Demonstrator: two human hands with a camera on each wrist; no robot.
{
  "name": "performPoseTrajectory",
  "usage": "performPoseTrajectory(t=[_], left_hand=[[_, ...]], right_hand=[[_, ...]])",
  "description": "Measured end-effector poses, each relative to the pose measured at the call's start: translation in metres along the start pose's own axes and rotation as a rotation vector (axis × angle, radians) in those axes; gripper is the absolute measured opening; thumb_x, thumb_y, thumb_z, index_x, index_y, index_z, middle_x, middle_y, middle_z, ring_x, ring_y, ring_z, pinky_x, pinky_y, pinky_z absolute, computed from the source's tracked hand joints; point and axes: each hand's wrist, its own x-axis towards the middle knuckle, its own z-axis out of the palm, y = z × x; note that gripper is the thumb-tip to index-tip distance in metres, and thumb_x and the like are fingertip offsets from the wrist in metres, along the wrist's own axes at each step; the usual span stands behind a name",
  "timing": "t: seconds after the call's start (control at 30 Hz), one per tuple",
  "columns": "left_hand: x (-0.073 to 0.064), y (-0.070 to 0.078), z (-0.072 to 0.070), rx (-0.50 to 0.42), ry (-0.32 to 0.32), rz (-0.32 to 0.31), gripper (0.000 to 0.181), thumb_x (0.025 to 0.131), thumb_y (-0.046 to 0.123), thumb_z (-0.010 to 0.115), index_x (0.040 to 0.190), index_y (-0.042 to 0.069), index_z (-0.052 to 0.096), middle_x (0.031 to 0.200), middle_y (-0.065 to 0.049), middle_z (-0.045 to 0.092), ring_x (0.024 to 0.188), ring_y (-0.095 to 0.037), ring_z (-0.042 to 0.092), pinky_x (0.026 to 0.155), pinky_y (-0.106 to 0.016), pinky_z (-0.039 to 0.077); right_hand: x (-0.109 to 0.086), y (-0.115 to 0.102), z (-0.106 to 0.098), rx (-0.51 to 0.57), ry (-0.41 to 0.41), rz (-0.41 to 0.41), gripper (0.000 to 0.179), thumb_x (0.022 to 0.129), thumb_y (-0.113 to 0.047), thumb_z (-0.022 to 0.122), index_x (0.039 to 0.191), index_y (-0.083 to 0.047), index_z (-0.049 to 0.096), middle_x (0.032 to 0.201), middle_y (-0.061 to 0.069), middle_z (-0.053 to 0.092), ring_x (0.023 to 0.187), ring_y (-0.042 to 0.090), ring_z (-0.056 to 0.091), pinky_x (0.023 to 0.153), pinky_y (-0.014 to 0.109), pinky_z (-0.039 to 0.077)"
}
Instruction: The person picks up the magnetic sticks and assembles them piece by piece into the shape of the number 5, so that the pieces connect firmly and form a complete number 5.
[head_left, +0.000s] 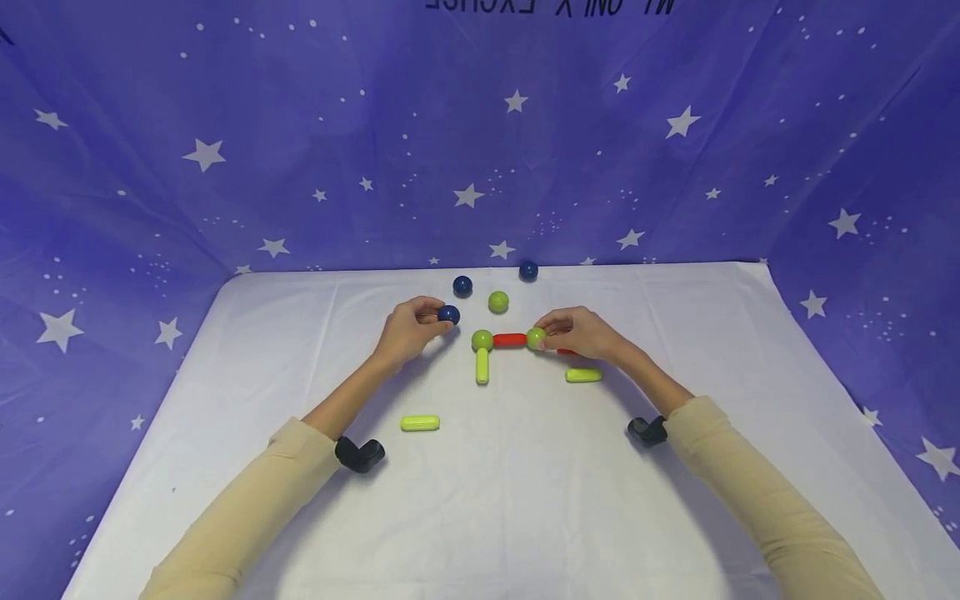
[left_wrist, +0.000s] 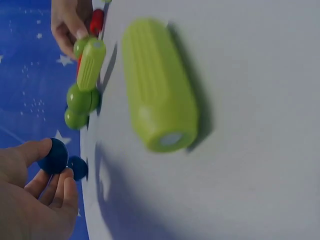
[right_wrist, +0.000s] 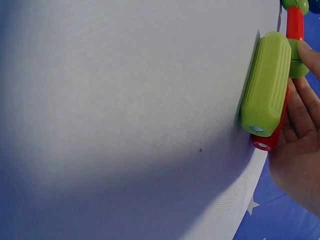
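In the head view my left hand (head_left: 411, 331) pinches a dark blue ball (head_left: 448, 314) between thumb and fingers, raised over the cloth in the left wrist view. My right hand (head_left: 581, 332) pinches a green ball (head_left: 536, 338) at the right end of a red rod (head_left: 510, 340). That rod's left end meets another green ball (head_left: 482, 340), from which a yellow-green rod (head_left: 482, 367) points toward me. A second red rod (right_wrist: 263, 143) lies under the right hand, mostly hidden behind a loose yellow-green rod (right_wrist: 267, 85) in the right wrist view.
Behind the joined pieces are a loose green ball (head_left: 498, 302) and two dark blue balls, one left (head_left: 462, 286) and one farther right (head_left: 528, 271). Another yellow-green rod (head_left: 420, 423) lies near the left forearm. A starry blue curtain (head_left: 465, 150) encloses the white-covered table (head_left: 510, 500).
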Motion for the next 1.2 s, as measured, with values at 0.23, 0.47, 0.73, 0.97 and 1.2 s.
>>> performPoseTrajectory(t=[0.23,0.47,0.73,0.97,1.2], left_hand=[[-0.03,0.002,0.003,-0.042,-0.116,0.025,0.039,0.087,0.011,0.077,0.122,0.001,0.063,0.105,-0.011,0.07,0.098,-0.023,0.065,0.078,-0.032,0.049],[-0.055,-0.006,0.008,-0.029,-0.215,0.071,0.036,0.086,0.006,0.077,0.118,-0.001,0.062,0.102,-0.008,0.069,0.094,-0.02,0.065,0.08,-0.03,0.052],[-0.071,-0.008,0.019,0.042,-0.265,0.121,0.034,0.082,0.003,0.08,0.112,-0.001,0.065,0.097,-0.004,0.068,0.088,-0.015,0.064,0.08,-0.027,0.054],[-0.073,-0.01,0.027,0.034,-0.278,0.168,0.033,0.08,0.003,0.082,0.108,-0.002,0.066,0.094,-0.005,0.07,0.085,-0.015,0.066,0.077,-0.025,0.055],[-0.076,-0.008,0.032,0.022,-0.295,0.178,0.032,0.081,0.002,0.082,0.109,-0.001,0.065,0.096,-0.006,0.07,0.088,-0.017,0.068,0.077,-0.025,0.055]], right_hand=[[0.0,0.0,-0.001,-0.004,0.001,-0.006,0.036,0.088,-0.015,0.078,0.119,0.0,0.069,0.112,0.015,0.07,0.112,0.033,0.062,0.1,0.046,0.046],[0.002,-0.001,0.002,-0.001,-0.007,0.009,0.035,0.09,-0.006,0.074,0.121,0.008,0.065,0.114,0.023,0.068,0.114,0.04,0.061,0.101,0.05,0.045],[0.0,0.0,0.0,-0.008,0.003,0.005,0.036,0.088,-0.015,0.078,0.12,0.001,0.068,0.112,0.015,0.07,0.112,0.033,0.062,0.101,0.046,0.046],[0.0,0.001,0.0,0.005,-0.001,-0.02,0.037,0.087,-0.015,0.078,0.12,0.0,0.069,0.113,0.016,0.07,0.111,0.033,0.063,0.1,0.046,0.046],[0.0,-0.001,-0.001,-0.029,0.0,-0.014,0.038,0.088,-0.016,0.078,0.121,0.0,0.068,0.114,0.015,0.07,0.112,0.032,0.063,0.1,0.045,0.046]])
